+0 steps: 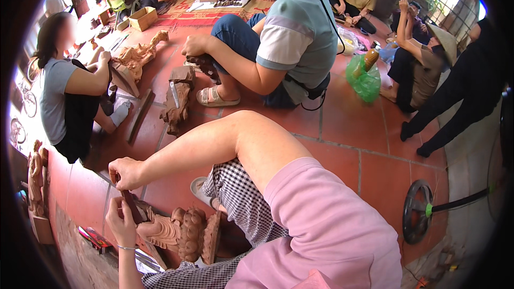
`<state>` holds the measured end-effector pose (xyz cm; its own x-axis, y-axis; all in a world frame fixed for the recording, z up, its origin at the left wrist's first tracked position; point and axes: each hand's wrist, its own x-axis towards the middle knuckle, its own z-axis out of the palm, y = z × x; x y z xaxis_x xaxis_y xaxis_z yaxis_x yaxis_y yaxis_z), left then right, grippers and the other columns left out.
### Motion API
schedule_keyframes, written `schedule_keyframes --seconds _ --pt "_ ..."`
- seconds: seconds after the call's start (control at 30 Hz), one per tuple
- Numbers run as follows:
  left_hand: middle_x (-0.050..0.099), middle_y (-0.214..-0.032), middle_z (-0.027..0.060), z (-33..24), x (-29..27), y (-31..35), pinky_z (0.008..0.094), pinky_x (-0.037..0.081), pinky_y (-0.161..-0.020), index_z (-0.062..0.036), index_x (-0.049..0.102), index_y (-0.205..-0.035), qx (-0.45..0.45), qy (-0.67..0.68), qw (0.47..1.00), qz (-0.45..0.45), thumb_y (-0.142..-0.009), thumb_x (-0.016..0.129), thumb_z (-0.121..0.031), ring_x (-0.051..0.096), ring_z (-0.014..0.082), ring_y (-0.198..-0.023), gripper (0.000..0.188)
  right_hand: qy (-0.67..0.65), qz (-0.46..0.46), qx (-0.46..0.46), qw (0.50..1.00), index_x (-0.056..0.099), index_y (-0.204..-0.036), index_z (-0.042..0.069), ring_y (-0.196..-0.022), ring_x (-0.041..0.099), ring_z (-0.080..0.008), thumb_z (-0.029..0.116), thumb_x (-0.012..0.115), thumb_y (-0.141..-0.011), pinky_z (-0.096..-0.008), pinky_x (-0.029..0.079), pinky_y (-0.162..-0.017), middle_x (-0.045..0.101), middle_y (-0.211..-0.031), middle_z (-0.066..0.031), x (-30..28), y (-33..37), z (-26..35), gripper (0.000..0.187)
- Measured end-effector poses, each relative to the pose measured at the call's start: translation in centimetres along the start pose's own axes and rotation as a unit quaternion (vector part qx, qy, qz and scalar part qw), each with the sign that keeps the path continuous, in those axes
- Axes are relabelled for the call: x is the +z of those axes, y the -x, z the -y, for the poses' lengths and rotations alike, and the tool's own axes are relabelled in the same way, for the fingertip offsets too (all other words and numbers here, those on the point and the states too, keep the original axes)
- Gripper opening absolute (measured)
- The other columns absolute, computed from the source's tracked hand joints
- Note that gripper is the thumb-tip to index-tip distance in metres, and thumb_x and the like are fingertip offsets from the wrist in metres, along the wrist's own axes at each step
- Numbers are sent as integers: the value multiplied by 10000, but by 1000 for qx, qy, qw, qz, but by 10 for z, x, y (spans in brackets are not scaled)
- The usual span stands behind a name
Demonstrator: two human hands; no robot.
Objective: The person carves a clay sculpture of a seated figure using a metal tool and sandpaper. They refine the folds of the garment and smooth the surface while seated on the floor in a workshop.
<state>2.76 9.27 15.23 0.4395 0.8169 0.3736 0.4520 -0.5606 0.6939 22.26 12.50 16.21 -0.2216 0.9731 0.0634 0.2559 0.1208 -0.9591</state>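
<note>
Where fingers grip: left hand [122,222] and right hand [126,173] share brown wooden strip [130,202], apparently for steadiness
Carved wooden statue [184,233]: just right

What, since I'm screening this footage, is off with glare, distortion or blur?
In the head view, glare whites out the far left around the bicycles and the upper right beyond the railing; fisheye distortion tilts that railing, and the corners go black; the face of the person seated at left is blurred; the foreground carving looks fairly sharp.
</note>
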Motion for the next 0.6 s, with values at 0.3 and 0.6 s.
schedule_keyframes --seconds 0.3,0.6 --pt "650 -844 86 2 -7 -9 276 461 -557 -28 592 -1108 87 -215 973 -15 -861 726 -70 571 103 -661 284 -2 -25 -23 999 608 -1125 20 -1028 670 -329 -7 655 -759 -411 584 -823 673 -1085 -201 -7 31 24 370" --pt "700 -995 122 10 -25 -12 285 536 -774 -24 458 -1373 -132 231 961 78 -891 687 -52 661 145 -915 534 -144 92 26 985 530 -1298 -33 -969 670 -206 10 683 -805 -328 557 -846 689 -1118 -150 -17 3 -7 518"
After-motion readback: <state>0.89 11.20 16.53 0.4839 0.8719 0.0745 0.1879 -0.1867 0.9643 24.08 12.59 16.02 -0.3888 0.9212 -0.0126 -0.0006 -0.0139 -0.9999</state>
